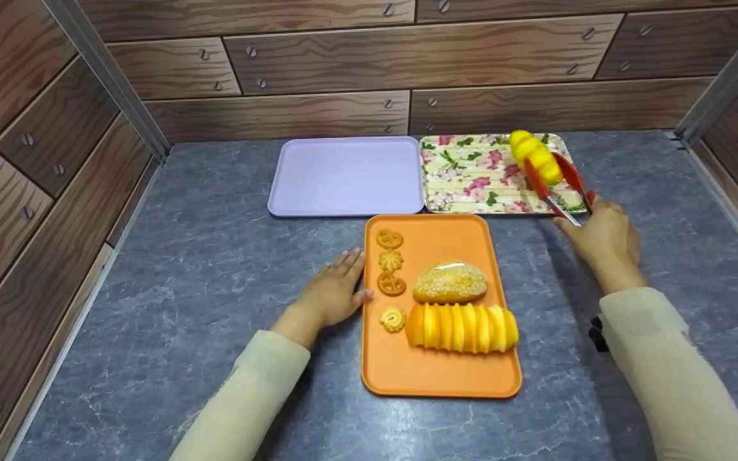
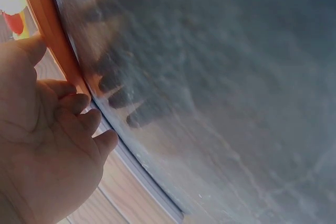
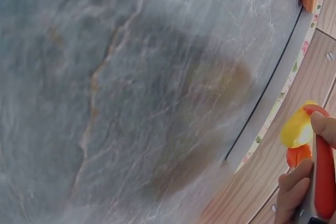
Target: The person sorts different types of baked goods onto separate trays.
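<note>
In the head view my right hand [image 1: 607, 240] grips red-tipped tongs [image 1: 560, 208] at the right. Between the tongs' red heads is a yellow, lobed bread roll [image 1: 535, 157], over the right part of a floral tray [image 1: 471, 173]; whether it touches the tray I cannot tell. My left hand [image 1: 334, 291] rests at the left edge of an orange tray [image 1: 439, 378], fingers extended and touching its rim. That tray bears a seeded bun [image 1: 451, 283], a sliced yellow loaf [image 1: 462, 328] and a column of several small biscuits [image 1: 391, 260] along its left side.
A lilac tray [image 1: 346, 176] lies at the back, left of the floral tray and touching it. The orange tray sits in front of both. Wood-patterned walls [image 1: 369, 61] enclose the grey marbled table [image 1: 215, 256] at the back and sides.
</note>
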Action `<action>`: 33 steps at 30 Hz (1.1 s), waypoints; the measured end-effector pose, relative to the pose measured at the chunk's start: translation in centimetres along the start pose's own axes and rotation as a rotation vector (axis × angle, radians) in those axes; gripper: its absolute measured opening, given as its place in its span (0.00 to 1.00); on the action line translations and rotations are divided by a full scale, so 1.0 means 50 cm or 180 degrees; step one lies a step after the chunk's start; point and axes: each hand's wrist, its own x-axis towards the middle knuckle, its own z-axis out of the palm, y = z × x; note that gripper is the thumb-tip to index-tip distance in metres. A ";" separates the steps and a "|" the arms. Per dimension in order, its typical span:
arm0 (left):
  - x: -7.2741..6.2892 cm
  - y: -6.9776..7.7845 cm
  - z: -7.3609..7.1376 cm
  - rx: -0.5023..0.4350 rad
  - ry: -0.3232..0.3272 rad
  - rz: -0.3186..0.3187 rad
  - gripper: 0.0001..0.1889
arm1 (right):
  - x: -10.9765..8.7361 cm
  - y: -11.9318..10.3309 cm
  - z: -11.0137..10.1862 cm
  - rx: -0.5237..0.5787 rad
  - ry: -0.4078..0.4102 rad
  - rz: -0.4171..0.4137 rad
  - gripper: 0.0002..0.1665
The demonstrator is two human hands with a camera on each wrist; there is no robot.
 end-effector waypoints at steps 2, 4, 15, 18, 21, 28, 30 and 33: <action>0.000 -0.001 0.000 -0.0002 0.0018 0.0011 0.37 | -0.001 0.001 0.002 0.0000 -0.0020 0.0055 0.55; 0.001 0.000 0.000 0.0006 0.0017 0.0008 0.37 | -0.001 0.000 0.003 0.0017 -0.0046 0.0112 0.56; 0.001 0.000 0.002 0.0008 0.0022 0.0014 0.37 | -0.001 -0.002 0.010 0.0021 -0.0280 0.0386 0.56; 0.001 0.000 0.002 0.0008 0.0012 0.0019 0.37 | -0.002 0.000 0.011 0.0015 -0.0341 0.0436 0.57; 0.001 -0.001 0.002 0.0027 0.0019 0.0038 0.37 | -0.003 0.001 0.010 0.0029 -0.0388 0.0461 0.58; 0.000 -0.002 0.004 0.0021 0.0071 0.0074 0.37 | -0.001 0.001 0.009 -0.0009 -0.0445 0.0515 0.57; 0.000 -0.003 0.005 0.0010 0.0086 0.0080 0.37 | 0.000 0.001 0.009 -0.0015 -0.0454 0.0524 0.58; 0.000 -0.003 0.005 0.0023 0.0076 0.0061 0.37 | 0.001 0.000 0.009 0.0011 -0.0482 0.0558 0.59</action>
